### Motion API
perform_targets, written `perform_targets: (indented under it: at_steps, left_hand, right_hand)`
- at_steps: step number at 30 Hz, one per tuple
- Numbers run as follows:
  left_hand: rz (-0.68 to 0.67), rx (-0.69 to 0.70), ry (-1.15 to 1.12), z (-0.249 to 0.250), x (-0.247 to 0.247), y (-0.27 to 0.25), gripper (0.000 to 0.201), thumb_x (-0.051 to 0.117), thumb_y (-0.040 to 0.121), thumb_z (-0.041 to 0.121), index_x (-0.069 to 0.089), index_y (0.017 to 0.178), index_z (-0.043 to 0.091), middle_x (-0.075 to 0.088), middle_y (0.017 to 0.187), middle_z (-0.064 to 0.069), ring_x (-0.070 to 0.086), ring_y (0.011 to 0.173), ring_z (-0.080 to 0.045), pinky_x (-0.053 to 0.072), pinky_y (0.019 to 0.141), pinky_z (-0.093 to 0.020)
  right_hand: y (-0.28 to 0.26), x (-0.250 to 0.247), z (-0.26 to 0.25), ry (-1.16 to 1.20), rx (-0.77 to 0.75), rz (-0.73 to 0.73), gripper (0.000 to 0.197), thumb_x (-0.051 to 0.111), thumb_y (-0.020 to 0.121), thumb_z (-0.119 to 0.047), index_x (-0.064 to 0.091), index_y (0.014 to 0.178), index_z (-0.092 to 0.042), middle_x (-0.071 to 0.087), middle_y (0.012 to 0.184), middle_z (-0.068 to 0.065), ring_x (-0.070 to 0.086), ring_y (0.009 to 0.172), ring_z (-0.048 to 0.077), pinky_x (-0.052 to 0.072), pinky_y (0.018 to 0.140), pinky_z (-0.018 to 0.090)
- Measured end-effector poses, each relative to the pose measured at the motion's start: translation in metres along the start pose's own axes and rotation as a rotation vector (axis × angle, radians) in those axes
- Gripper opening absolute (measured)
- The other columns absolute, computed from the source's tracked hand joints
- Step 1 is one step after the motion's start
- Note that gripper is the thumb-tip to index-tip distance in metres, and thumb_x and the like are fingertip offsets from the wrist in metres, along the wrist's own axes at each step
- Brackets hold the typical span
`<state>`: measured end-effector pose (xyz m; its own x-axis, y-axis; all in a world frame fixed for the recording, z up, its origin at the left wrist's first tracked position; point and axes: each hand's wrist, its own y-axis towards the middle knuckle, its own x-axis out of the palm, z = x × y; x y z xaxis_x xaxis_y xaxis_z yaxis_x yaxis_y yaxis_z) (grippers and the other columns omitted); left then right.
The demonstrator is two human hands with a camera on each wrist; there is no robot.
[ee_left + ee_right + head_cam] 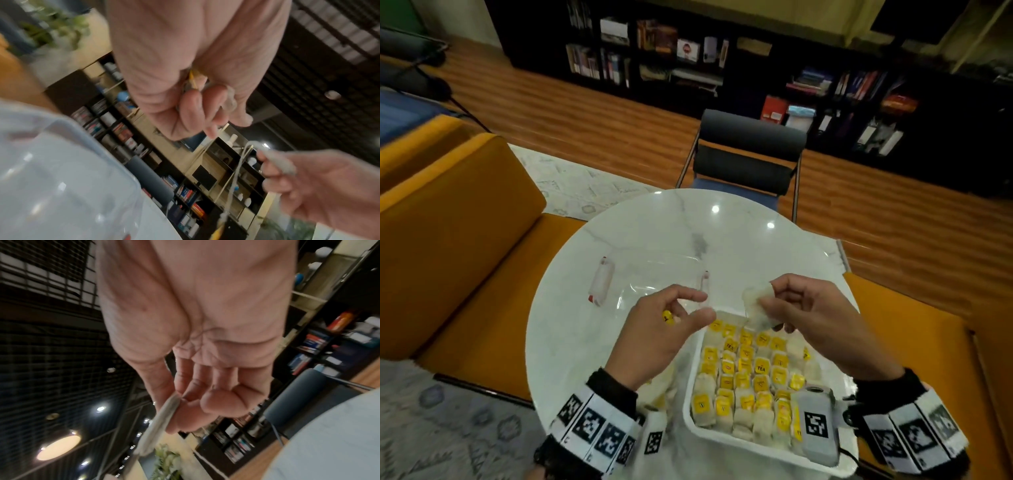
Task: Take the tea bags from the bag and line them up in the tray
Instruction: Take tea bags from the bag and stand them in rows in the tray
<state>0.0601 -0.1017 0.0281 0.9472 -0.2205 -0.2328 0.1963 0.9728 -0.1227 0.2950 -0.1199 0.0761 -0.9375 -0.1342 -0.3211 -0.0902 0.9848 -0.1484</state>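
Observation:
My right hand (770, 295) pinches a white tea bag (755, 305) above the far edge of the white tray (709, 433). In the right wrist view the thumb and fingers of that hand (185, 402) squeeze the flat tea bag (158, 423). My left hand (681, 313) hovers left of it with its fingers curled round a yellow tag (667, 317). The left wrist view shows the tag (193, 78) tucked in the curled left hand (205, 104), and a thin string (236, 178) hanging from the tea bag (281, 162). Several tea bags with yellow tags stand in rows in the tray.
The tray sits on a round white marble table (654, 233). A clear plastic lid (664, 274) lies behind my left hand, with a rolled white item (601, 281) to its left. Loose tea bags (661, 383) lie under my left wrist. A dark chair (746, 154) and orange seats (448, 222) surround the table.

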Motion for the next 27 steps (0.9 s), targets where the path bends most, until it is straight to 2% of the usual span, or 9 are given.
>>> perform_targets:
  at_steps: [2, 3, 5, 9, 13, 16, 21, 24, 27]
  left_hand:
    - [-0.075, 0.109, 0.122, 0.006, 0.001, 0.009, 0.048, 0.078, 0.071, 0.054, 0.068, 0.117, 0.046, 0.064, 0.085, 0.015, 0.057, 0.076, 0.006, 0.039, 0.072, -0.012]
    - [-0.138, 0.152, 0.171, 0.01, 0.003, 0.013, 0.052, 0.08, 0.072, 0.051, 0.064, 0.121, 0.049, 0.064, 0.095, 0.016, 0.057, 0.088, 0.007, 0.038, 0.075, -0.009]
    - [-0.29, 0.201, 0.258, 0.017, 0.011, 0.018, 0.043, 0.082, 0.074, 0.047, 0.066, 0.114, 0.049, 0.063, 0.105, 0.018, 0.056, 0.099, 0.005, 0.038, 0.077, -0.01]
    - [-0.406, 0.242, 0.296, 0.018, 0.02, 0.022, 0.006, 0.077, 0.085, 0.037, 0.074, 0.09, 0.039, 0.066, 0.087, 0.03, 0.059, 0.085, 0.012, 0.038, 0.074, -0.008]
    - [-0.486, 0.224, 0.284, 0.01, 0.011, 0.02, 0.013, 0.071, 0.091, 0.038, 0.081, 0.095, 0.031, 0.074, 0.095, 0.019, 0.066, 0.096, 0.002, 0.047, 0.09, -0.019]
    - [-0.511, 0.18, 0.261, 0.003, 0.003, 0.017, 0.017, 0.066, 0.093, 0.039, 0.08, 0.1, 0.032, 0.074, 0.102, 0.017, 0.064, 0.106, 0.002, 0.045, 0.097, -0.018]
    - [-0.556, 0.103, 0.149, 0.002, -0.003, 0.009, 0.016, 0.064, 0.098, 0.023, 0.078, 0.105, 0.023, 0.074, 0.102, 0.017, 0.066, 0.105, 0.0, 0.047, 0.094, -0.014]
    - [-0.468, 0.058, 0.087, -0.001, 0.0, 0.007, 0.009, 0.072, 0.092, 0.018, 0.078, 0.097, 0.018, 0.074, 0.088, 0.007, 0.068, 0.09, -0.004, 0.045, 0.082, -0.008]
    - [-0.406, 0.008, 0.073, -0.006, 0.004, 0.004, 0.007, 0.075, 0.088, 0.017, 0.078, 0.094, 0.018, 0.074, 0.087, -0.002, 0.067, 0.082, -0.001, 0.043, 0.078, -0.007]
  right_hand:
    - [-0.005, 0.001, -0.015, 0.036, -0.038, -0.029, 0.007, 0.067, 0.09, -0.012, 0.071, 0.093, -0.006, 0.072, 0.076, 0.005, 0.061, 0.062, 0.011, 0.046, 0.056, 0.017]
    - [-0.007, 0.001, -0.021, 0.042, -0.052, -0.047, 0.007, 0.067, 0.09, -0.011, 0.071, 0.093, -0.006, 0.072, 0.077, 0.006, 0.062, 0.063, 0.012, 0.046, 0.057, 0.017]
    - [-0.01, 0.0, -0.028, 0.028, -0.071, -0.082, 0.008, 0.067, 0.09, -0.013, 0.071, 0.095, -0.007, 0.073, 0.081, 0.009, 0.063, 0.065, 0.014, 0.048, 0.058, 0.018]
    - [-0.013, -0.006, -0.033, 0.039, -0.089, -0.046, 0.009, 0.067, 0.09, -0.017, 0.071, 0.095, -0.01, 0.072, 0.083, 0.01, 0.063, 0.068, 0.018, 0.049, 0.06, 0.022]
    - [-0.013, -0.016, -0.024, 0.113, -0.07, 0.072, 0.01, 0.066, 0.09, -0.017, 0.071, 0.095, -0.01, 0.072, 0.083, 0.01, 0.059, 0.067, 0.019, 0.047, 0.061, 0.026]
    - [-0.015, -0.022, -0.012, 0.137, -0.036, 0.117, 0.007, 0.064, 0.093, -0.011, 0.071, 0.096, -0.009, 0.072, 0.085, 0.013, 0.058, 0.067, 0.02, 0.045, 0.062, 0.03]
    - [-0.02, -0.021, 0.01, 0.176, 0.026, 0.171, 0.007, 0.065, 0.093, -0.012, 0.071, 0.093, -0.012, 0.073, 0.085, 0.013, 0.059, 0.067, 0.02, 0.044, 0.063, 0.031]
    - [-0.023, -0.017, 0.022, 0.209, 0.042, 0.202, 0.006, 0.065, 0.093, -0.014, 0.071, 0.093, -0.012, 0.073, 0.084, 0.01, 0.06, 0.066, 0.019, 0.044, 0.063, 0.03]
    - [-0.025, -0.012, 0.033, 0.242, 0.038, 0.234, 0.008, 0.064, 0.094, -0.012, 0.072, 0.097, -0.013, 0.073, 0.085, 0.011, 0.06, 0.068, 0.021, 0.044, 0.063, 0.031]
